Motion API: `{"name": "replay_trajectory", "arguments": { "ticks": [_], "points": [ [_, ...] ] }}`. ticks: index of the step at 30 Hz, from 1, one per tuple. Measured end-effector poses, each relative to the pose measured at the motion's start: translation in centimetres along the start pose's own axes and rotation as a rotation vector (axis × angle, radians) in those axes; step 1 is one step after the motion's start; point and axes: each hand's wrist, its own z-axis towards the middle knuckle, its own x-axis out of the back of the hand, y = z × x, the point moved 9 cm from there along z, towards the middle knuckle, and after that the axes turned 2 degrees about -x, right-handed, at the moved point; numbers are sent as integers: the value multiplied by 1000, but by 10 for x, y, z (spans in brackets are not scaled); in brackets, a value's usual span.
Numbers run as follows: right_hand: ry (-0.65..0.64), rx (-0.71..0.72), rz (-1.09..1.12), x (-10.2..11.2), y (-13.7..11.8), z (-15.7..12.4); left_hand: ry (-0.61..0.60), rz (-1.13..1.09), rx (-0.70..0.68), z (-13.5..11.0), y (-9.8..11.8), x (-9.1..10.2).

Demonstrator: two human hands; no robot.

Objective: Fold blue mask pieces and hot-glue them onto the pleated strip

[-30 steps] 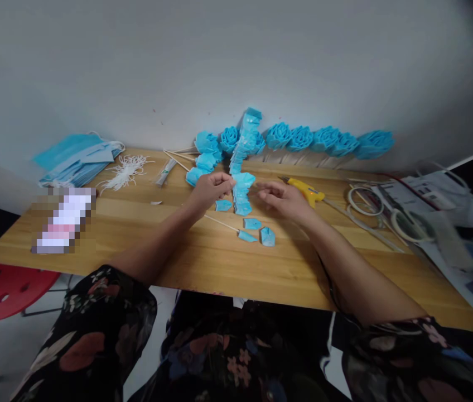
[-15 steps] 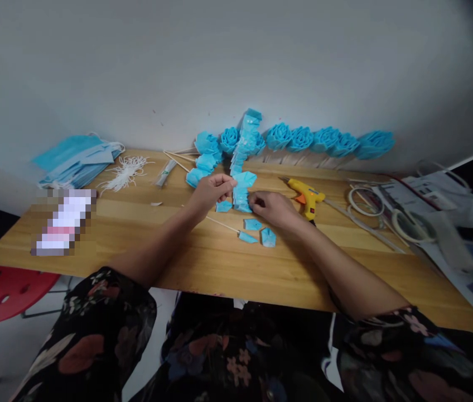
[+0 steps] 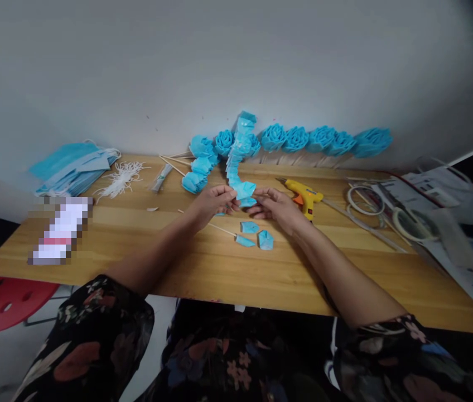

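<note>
Between my fingertips is a light-blue folded petal [image 3: 245,190], which looks cut from mask fabric. My left hand [image 3: 213,204] pinches its left edge, and my right hand [image 3: 280,207] is closed at its right side. Another blue piece shows partly beneath it. Behind stretches a long overlapping row of blue petals [image 3: 240,148] towards the wall. In front of my hands lie a loose folded petal [image 3: 249,227], a second petal [image 3: 265,240] and a thin stick [image 3: 223,229] with a blue piece [image 3: 245,240] wrapped on its end.
Blue fabric roses [image 3: 296,139] line the wall. At right are a yellow glue gun [image 3: 307,194], a tape roll [image 3: 413,224] and papers [image 3: 471,279]. At left lie face masks [image 3: 75,167], white ear loops [image 3: 121,177] and a blurred-out phone [image 3: 61,230].
My left hand has come lower with the petal. The right hand has moved up to the petal's right side from the small stack. The view has shifted slightly.
</note>
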Motion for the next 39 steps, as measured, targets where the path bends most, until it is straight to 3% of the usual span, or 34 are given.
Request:
{"name": "replay_trajectory", "arguments": {
  "ticks": [4,11,18,22,29,39],
  "points": [
    [-40,12,63,-1,-2,-2,12,7,16,0,-6,-1],
    [-14,63,-23,-4,2,4,-26,-23,44,-2,-12,-5],
    [48,188,-30,1,-6,-1,68,-59,20,-6,0,3],
    [69,240,-48,2,-11,-6,120,-141,85,-11,-3,3],
    [9,278,-105,-12,-11,-12,101,-258,193,-13,-10,-4],
    [-16,423,-330,-20,-20,-21,92,-181,111,-4,-16,4]
  ]
}}
